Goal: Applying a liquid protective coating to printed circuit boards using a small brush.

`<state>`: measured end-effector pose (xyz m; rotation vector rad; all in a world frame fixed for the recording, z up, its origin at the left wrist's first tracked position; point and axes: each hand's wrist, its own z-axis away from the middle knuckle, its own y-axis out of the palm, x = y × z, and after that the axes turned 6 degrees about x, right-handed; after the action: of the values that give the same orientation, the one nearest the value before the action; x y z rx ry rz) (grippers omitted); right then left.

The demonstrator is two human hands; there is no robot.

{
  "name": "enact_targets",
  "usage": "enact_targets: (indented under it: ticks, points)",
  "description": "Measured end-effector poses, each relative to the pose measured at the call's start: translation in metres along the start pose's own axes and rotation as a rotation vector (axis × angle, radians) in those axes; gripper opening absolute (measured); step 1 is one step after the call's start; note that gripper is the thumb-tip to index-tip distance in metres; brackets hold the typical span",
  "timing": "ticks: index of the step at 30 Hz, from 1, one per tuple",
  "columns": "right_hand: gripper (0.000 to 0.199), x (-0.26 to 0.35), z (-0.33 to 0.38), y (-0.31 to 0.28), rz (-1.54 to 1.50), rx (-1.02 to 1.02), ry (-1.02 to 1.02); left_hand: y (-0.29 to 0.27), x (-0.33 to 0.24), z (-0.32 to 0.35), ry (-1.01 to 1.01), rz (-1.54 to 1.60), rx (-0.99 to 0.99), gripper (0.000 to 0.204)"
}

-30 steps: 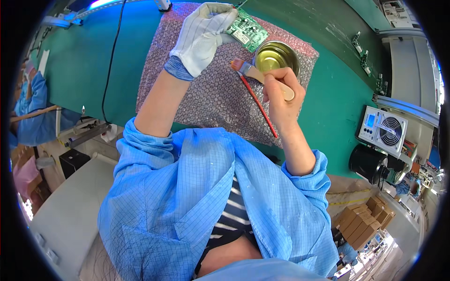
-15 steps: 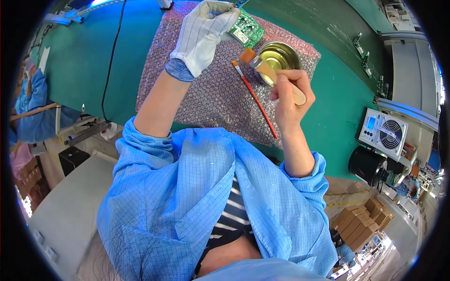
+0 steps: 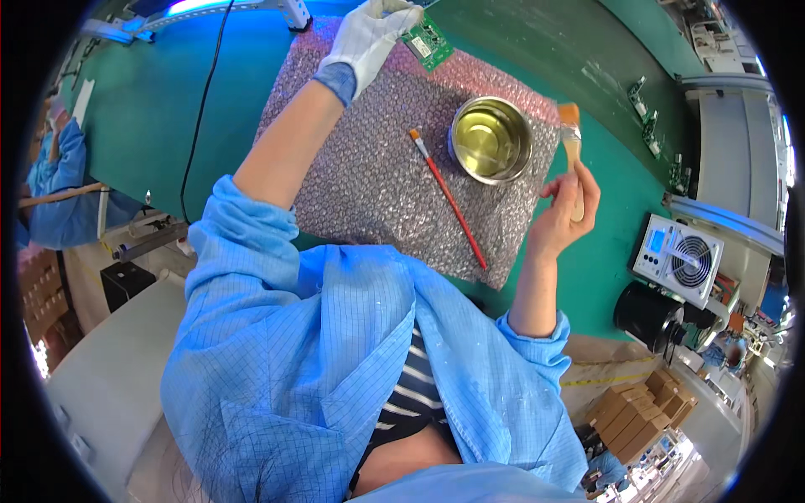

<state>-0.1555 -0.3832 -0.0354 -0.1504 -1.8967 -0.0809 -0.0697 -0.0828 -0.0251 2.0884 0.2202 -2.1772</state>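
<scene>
My left hand (image 3: 375,40), in a white glove with a blue cuff, grips a green circuit board (image 3: 428,44) by its edge near the top of the view. My bare right hand (image 3: 570,208) is closed round the wooden handle of a flat paintbrush (image 3: 572,138), its orange bristles pointing away from me. A metal bowl (image 3: 491,141) of clear yellowish liquid stands between the hands, left of the brush. Left of the bowl, a thin red-handled brush (image 3: 450,199) lies on the bubble wrap (image 3: 360,184), touched by neither hand.
A black cable (image 3: 207,109) runs along the green table (image 3: 142,134) on the left. Several small circuit boards (image 3: 650,134) stand along the far right. A white fan unit (image 3: 677,251) and a black cylinder (image 3: 647,317) are at the right edge. Another person's blue sleeve (image 3: 63,184) shows at far left.
My right hand has swung the paintbrush from the bowl's left rim out to its right, bristles now pointing away. My left hand has shifted slightly up with the circuit board, which is turned differently.
</scene>
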Motion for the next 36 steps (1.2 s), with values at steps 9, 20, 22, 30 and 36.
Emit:
enact_targets:
  ticks: [9,20,22,30,36]
  points:
    - [0.024,-0.095,0.034,-0.077,0.409,-0.205,0.039,0.028,0.038,-0.105,-0.080,-0.016,-0.026,0.049]
    - [0.036,-0.087,0.027,-0.065,0.568,-0.090,-0.002,-0.071,0.083,-0.059,0.087,-0.287,-0.208,0.032]
    - [0.041,-0.090,0.028,-0.069,0.553,-0.076,-0.021,-0.106,0.086,-0.031,0.170,-0.702,-0.319,0.025]
    - [0.048,-0.091,0.031,-0.069,0.608,-0.028,-0.018,-0.195,0.076,0.056,0.161,-1.503,-0.533,0.019]
    - [0.046,-0.097,0.028,-0.063,0.522,-0.065,-0.043,-0.203,0.071,0.076,0.100,-1.478,-0.737,0.024]
